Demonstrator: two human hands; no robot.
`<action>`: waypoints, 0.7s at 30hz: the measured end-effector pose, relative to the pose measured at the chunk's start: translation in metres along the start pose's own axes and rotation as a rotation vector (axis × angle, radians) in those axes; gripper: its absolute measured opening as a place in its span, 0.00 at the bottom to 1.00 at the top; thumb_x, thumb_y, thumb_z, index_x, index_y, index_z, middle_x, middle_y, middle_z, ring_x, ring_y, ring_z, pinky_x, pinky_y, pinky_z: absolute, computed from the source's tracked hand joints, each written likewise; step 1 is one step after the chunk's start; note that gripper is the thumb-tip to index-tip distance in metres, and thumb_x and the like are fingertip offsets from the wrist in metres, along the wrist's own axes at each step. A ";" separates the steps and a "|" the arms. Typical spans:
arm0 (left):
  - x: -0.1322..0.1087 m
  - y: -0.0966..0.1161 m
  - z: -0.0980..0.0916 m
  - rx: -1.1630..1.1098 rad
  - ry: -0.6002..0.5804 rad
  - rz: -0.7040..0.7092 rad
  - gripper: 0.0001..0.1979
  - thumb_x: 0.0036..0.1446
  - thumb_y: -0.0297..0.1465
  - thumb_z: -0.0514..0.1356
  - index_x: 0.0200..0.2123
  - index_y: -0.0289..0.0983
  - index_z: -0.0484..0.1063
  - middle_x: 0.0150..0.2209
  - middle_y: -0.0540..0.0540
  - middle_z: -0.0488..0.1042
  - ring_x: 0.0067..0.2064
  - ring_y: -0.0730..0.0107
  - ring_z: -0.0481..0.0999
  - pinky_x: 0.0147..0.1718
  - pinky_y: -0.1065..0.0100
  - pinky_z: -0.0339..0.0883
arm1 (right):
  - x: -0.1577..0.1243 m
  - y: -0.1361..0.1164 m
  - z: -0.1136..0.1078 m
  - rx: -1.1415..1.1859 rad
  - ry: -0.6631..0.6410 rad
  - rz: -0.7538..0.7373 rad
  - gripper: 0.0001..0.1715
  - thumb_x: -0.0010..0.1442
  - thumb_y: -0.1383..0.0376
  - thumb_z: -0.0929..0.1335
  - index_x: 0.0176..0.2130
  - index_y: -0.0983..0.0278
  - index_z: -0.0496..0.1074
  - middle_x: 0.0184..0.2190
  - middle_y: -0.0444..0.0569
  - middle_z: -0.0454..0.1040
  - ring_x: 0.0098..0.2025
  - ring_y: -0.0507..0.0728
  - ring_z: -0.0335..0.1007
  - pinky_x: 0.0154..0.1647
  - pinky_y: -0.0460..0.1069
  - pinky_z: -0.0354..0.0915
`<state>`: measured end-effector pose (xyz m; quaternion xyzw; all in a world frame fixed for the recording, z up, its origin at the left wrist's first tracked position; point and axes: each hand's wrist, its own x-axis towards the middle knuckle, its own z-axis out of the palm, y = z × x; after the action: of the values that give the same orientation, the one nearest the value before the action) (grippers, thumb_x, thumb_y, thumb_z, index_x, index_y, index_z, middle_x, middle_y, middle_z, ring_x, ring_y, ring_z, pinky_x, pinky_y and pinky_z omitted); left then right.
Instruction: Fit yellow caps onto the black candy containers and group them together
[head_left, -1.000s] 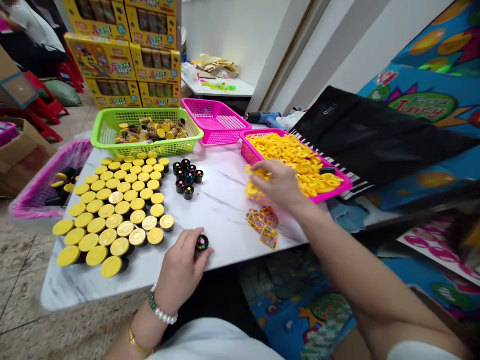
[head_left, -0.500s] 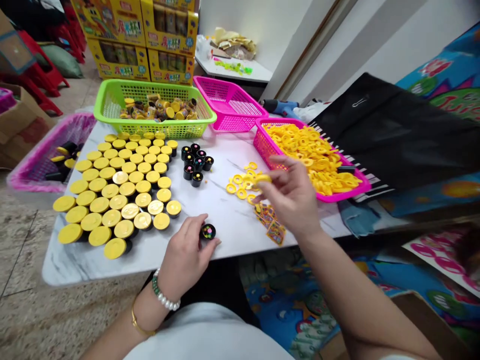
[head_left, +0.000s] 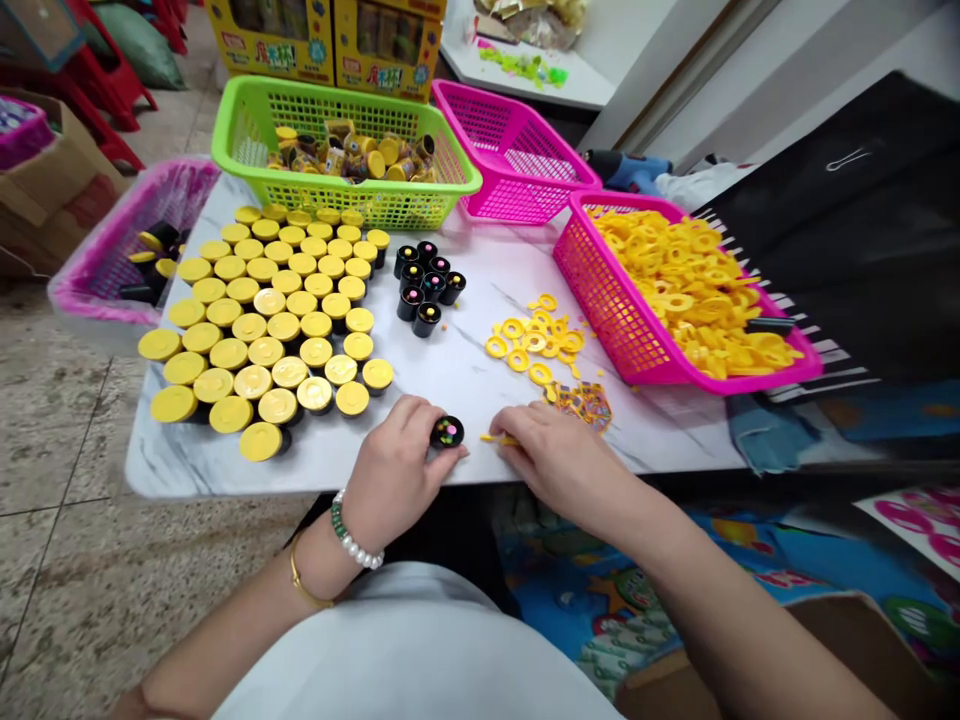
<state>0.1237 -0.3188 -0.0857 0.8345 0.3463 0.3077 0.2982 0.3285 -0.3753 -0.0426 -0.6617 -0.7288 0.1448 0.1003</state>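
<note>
My left hand (head_left: 405,460) curls round a small black cup (head_left: 448,432) with coloured beads inside, at the table's front edge. Just to the right, my right hand (head_left: 551,450) pinches a small yellow plastic piece (head_left: 498,439), mostly hidden by the fingers. Beyond it lie loose yellow rings (head_left: 534,341) and a pile of printed orange packets (head_left: 592,402). Several open black cups (head_left: 433,285) stand together near the table's middle. Rows of black cups with yellow lids (head_left: 265,352) cover the left part.
A green basket (head_left: 360,210) of small cups and a pink basket (head_left: 517,205) stand at the back. Another pink basket (head_left: 626,335) heaped with yellow rings is on the right. A plastic-lined pink basket (head_left: 82,285) is beyond the table's left edge.
My right hand has come down from above the yellow rings to the table beside the black cup, still holding a yellow piece. The view has shifted, and my left hand stays at the cup.
</note>
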 end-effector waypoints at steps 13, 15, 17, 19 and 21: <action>0.001 0.002 0.000 0.040 -0.034 -0.040 0.07 0.59 0.31 0.63 0.39 0.35 0.75 0.33 0.48 0.67 0.32 0.69 0.70 0.32 0.68 0.67 | 0.027 -0.033 0.015 1.105 0.039 0.243 0.16 0.46 0.55 0.78 0.27 0.63 0.75 0.28 0.45 0.74 0.33 0.54 0.70 0.36 0.49 0.67; 0.001 0.002 -0.001 0.030 -0.060 -0.068 0.07 0.58 0.32 0.64 0.39 0.36 0.75 0.33 0.49 0.67 0.32 0.69 0.70 0.32 0.69 0.67 | 0.032 -0.034 0.023 1.223 0.046 0.359 0.18 0.43 0.56 0.79 0.26 0.64 0.73 0.25 0.43 0.73 0.28 0.51 0.68 0.31 0.47 0.66; 0.001 0.003 -0.002 0.017 -0.079 -0.089 0.09 0.56 0.33 0.66 0.39 0.36 0.75 0.34 0.49 0.67 0.32 0.70 0.70 0.33 0.69 0.67 | 0.035 -0.034 0.028 1.285 0.043 0.420 0.18 0.42 0.58 0.79 0.27 0.64 0.72 0.24 0.42 0.73 0.26 0.50 0.68 0.30 0.46 0.65; 0.000 0.003 -0.002 0.013 -0.089 -0.095 0.10 0.56 0.33 0.67 0.39 0.37 0.74 0.34 0.50 0.67 0.33 0.70 0.70 0.33 0.69 0.66 | 0.034 -0.035 0.030 1.279 0.073 0.434 0.18 0.43 0.58 0.79 0.28 0.64 0.72 0.24 0.41 0.73 0.25 0.49 0.67 0.29 0.45 0.64; 0.001 0.004 -0.002 0.019 -0.099 -0.094 0.09 0.56 0.33 0.67 0.39 0.37 0.74 0.34 0.50 0.67 0.32 0.71 0.70 0.33 0.70 0.66 | 0.031 -0.037 0.031 1.257 0.108 0.446 0.18 0.45 0.56 0.78 0.30 0.64 0.72 0.24 0.41 0.73 0.25 0.49 0.67 0.27 0.44 0.63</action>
<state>0.1238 -0.3198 -0.0814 0.8344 0.3728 0.2485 0.3210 0.2800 -0.3501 -0.0606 -0.6185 -0.3456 0.5258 0.4706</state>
